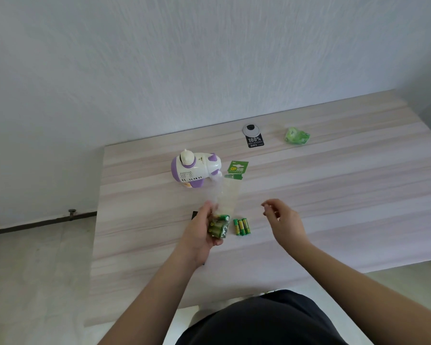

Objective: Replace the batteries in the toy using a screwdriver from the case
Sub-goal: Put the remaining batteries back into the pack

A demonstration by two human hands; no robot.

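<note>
Batteries lie three together on the table near the toy, likely staged for fitting, while the left hand grips the battery pack and the right hand hovers loosely curled, empty.

Soft, even daylight with faint shadows, wide-angle bending at the edges, and slight overall softness.

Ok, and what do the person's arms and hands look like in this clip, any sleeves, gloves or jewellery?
Both forearms are bare up to the frame edge, with no sleeves in view. The left hand and right hand wear no gloves, and no rings, watch or wristbands show. The only clothing visible is a dark black garment on the torso below.
</note>
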